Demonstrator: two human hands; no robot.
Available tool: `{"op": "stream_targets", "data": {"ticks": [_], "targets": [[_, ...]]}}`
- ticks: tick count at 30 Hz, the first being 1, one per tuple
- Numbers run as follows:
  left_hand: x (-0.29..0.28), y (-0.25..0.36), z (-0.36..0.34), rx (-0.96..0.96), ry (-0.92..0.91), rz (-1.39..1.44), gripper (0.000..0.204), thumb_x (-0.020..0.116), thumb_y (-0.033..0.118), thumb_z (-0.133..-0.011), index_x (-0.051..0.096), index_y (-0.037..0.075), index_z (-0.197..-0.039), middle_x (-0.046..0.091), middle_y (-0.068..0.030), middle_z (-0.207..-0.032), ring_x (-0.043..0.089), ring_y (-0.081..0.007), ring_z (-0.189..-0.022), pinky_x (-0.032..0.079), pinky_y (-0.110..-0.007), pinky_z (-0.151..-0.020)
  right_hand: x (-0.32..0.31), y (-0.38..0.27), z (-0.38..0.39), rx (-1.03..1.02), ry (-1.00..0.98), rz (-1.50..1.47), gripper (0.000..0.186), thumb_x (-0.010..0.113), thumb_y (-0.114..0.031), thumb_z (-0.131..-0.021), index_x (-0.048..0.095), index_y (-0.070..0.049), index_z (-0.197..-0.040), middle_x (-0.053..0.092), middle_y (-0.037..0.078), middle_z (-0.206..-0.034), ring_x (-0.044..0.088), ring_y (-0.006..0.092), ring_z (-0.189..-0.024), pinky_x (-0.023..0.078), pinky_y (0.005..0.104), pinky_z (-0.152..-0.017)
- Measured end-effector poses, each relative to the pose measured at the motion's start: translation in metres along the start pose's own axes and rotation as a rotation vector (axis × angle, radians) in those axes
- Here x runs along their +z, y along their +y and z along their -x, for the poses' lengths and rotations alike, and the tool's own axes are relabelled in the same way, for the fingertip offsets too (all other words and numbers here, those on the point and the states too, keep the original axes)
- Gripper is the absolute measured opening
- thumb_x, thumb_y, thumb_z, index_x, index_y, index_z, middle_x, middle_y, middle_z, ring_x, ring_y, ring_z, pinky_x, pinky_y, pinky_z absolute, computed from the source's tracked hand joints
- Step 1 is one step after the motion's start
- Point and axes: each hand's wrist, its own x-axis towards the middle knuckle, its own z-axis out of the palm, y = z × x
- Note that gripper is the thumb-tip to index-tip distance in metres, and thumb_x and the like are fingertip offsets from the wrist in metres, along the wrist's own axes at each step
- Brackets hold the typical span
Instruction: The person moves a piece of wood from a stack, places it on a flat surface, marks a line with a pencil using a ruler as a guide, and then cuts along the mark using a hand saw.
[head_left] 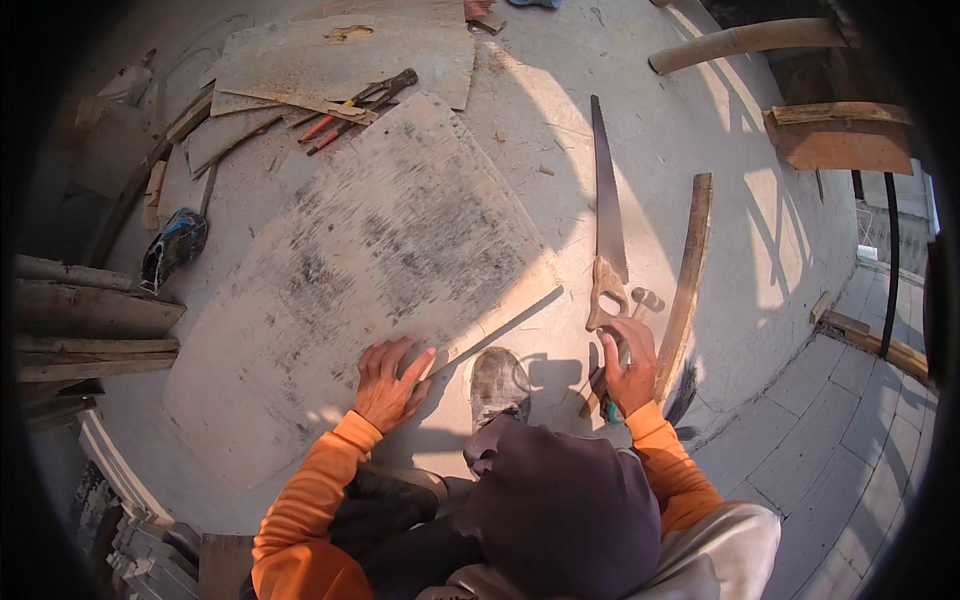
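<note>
A large pale plywood sheet (340, 260) with dark mottling lies angled on the floor. My left hand (390, 385) rests near its lower right edge, fingers apart. A handsaw (608, 220) with a wooden handle lies right of the sheet. Just below that handle is my right hand (632, 370), open with loosely bent fingers; whether it touches the saw is unclear. A hammer (645, 297) lies partly under the right hand, beside a long wooden strip (688, 270). My shoe (500, 385) shows between my hands.
Plywood offcuts (340, 50) and tools with red handles (350, 120) lie at the back. A blue-black object (175, 250) and stacked timber (90, 310) are at the left. Wooden pieces (840, 140) stand at upper right, beside a dark vertical bar (888, 265) and a tiled surface (840, 440).
</note>
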Motion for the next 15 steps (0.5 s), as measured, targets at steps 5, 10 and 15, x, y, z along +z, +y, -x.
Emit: {"op": "stream_targets", "data": {"ticks": [5,10,15], "targets": [[0.008,-0.008,0.001,0.026,-0.045,0.037,0.058,0.079,0.038,-0.087,0.059,0.023,-0.140,0.044,-0.0119,-0.147,0.039,-0.0349,-0.134,0.028,-0.052,-0.116,-0.052,0.165,0.032,0.574,0.329,0.452,0.050,0.070,-0.034,-0.096,0.063,0.004,-0.127,0.064,0.026,-0.121,0.061,0.0417,-0.115,0.047,0.0453,-0.102],[0.011,-0.026,-0.017,0.061,0.051,0.005,0.052,0.079,0.033,-0.087,0.062,0.018,-0.135,0.045,-0.0125,-0.146,0.040,-0.0353,-0.132,0.031,-0.052,-0.113,-0.043,0.208,0.064,0.637,0.129,0.272,0.053,0.067,-0.035,-0.096,0.061,0.005,-0.130,0.062,0.031,-0.125,0.059,0.0454,-0.119,0.046,0.0459,-0.104],[-0.015,-0.032,-0.049,-0.064,0.146,0.035,0.046,0.078,0.023,-0.088,0.064,0.014,-0.131,0.050,-0.0122,-0.141,0.045,-0.0349,-0.127,0.033,-0.051,-0.109,-0.036,0.149,0.045,0.550,0.264,0.279,0.044,0.065,-0.024,-0.099,0.059,0.004,-0.132,0.057,0.026,-0.118,0.059,0.0424,-0.110,0.047,0.0459,-0.099]]}}
